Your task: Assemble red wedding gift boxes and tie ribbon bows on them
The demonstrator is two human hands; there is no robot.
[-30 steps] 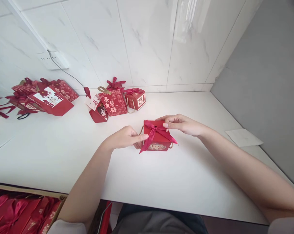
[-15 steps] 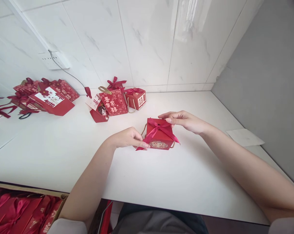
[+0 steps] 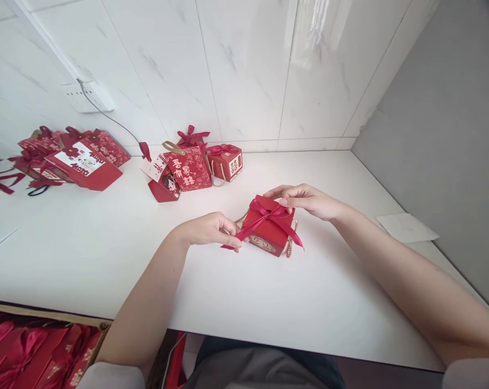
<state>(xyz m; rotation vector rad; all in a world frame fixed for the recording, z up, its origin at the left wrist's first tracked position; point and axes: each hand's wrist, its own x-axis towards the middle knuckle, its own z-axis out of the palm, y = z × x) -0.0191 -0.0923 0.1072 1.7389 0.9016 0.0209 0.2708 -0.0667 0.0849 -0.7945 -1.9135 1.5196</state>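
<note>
A small red gift box (image 3: pixel 269 231) with a satin ribbon bow (image 3: pixel 264 215) on top and a rope handle (image 3: pixel 290 246) sits in the middle of the white table (image 3: pixel 269 302). My left hand (image 3: pixel 210 229) is closed in a pinch on the left ribbon tail, just left of the box. Fingers of my right hand (image 3: pixel 305 199) rest closed on the bow's right loop at the box's far top edge. The box stands turned at an angle.
Three red gift bags and boxes (image 3: pixel 188 168) stand at the back by the tiled wall. A pile of red boxes (image 3: pixel 66 156) lies at the far left. A carton of flat red boxes (image 3: pixel 38 351) sits below the table's front edge. White paper (image 3: pixel 406 227) lies at right.
The box has turned slightly clockwise and shifted right. My left hand has drawn the ribbon tail out to the left. My right hand has stayed on the bow.
</note>
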